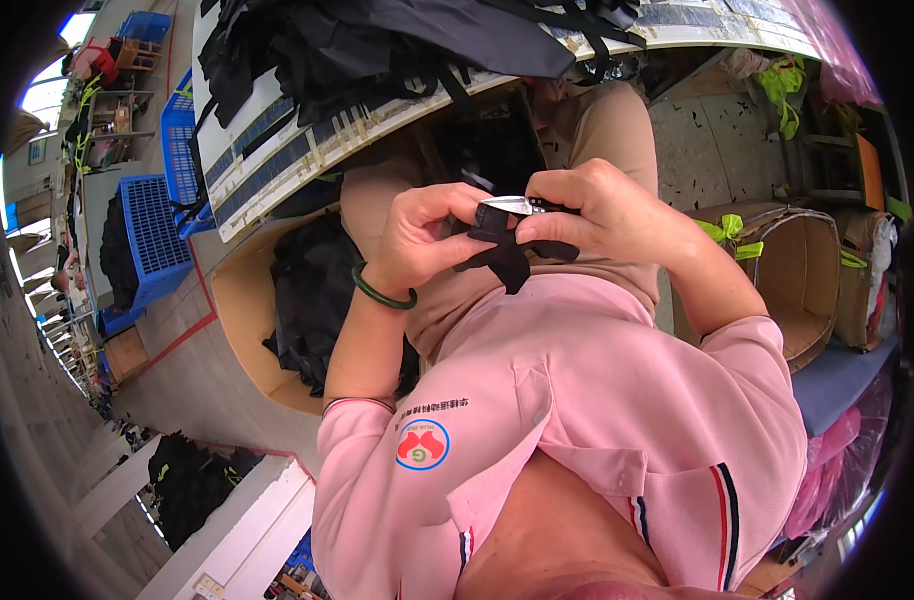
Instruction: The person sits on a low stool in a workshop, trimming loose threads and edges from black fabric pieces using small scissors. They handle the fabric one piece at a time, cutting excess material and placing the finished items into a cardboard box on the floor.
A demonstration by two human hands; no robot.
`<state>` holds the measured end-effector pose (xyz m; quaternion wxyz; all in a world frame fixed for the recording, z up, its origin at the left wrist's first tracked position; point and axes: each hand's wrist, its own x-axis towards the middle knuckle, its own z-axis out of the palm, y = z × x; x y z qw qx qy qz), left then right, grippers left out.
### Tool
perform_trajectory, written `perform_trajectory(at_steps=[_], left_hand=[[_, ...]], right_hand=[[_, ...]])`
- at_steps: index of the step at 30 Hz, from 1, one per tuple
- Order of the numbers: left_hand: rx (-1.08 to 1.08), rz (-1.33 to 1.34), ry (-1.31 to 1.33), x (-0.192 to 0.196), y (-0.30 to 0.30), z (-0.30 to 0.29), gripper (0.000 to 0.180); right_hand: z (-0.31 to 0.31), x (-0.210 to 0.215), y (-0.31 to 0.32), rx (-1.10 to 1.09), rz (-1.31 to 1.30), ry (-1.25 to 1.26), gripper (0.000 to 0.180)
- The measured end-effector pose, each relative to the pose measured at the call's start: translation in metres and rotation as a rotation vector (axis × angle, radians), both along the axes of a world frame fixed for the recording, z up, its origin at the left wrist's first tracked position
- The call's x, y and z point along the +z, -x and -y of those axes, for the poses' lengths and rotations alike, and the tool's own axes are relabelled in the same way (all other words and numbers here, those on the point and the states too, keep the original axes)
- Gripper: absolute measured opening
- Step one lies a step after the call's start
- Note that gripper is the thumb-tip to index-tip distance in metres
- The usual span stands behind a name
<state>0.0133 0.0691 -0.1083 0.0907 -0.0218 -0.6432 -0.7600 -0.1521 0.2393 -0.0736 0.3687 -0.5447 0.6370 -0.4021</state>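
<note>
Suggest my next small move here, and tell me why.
Perhaps shift your left hand slightly away from the snips: your right hand grips them with the silver blades pointing toward your left fingertips, close to the dark fabric those fingers pinch.

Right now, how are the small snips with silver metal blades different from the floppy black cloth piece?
The small snips with silver metal blades look shiny; the floppy black cloth piece looks dull. The snips look stiff, while the cloth droops. The right hand grips the snips; the left hand pinches the cloth. Both are held up, close together.
</note>
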Motion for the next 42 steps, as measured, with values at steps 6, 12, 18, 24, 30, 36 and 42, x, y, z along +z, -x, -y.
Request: perform_trajectory(at_steps=[6, 12, 18, 24, 30, 36, 42], left_hand=[[-0.218, 0.073, -0.191, 0.004, 0.004, 0.014, 0.014], [-0.410, 0.249, -0.290, 0.002, 0.006, 0.027, 0.013], [-0.550, 0.346, -0.379, 0.004, 0.010, 0.024, 0.012], [-0.587, 0.420, -0.403, 0.006, 0.010, 0.024, 0.012], [-0.576, 0.452, -0.384, 0.010, 0.009, 0.022, 0.014], [-0.610, 0.487, -0.318, 0.009, 0.011, 0.021, 0.016], [-0.547, 0.488, -0.327, -0.001, 0.005, 0.024, 0.015]], right_hand=[[-0.003, 0.000, 0.004, 0.074, 0.056, 0.026, 0.039], [-0.003, 0.004, 0.006, 0.164, -0.019, 0.007, 0.042], [-0.001, 0.005, 0.003, 0.239, -0.112, 0.029, 0.036], [0.000, -0.003, 0.000, 0.249, -0.158, 0.132, 0.033], [0.001, -0.004, 0.000, 0.267, -0.158, 0.111, 0.033], [0.006, 0.001, -0.002, 0.319, -0.176, 0.087, 0.031], [0.003, -0.005, 0.004, 0.282, -0.061, -0.031, 0.036]])
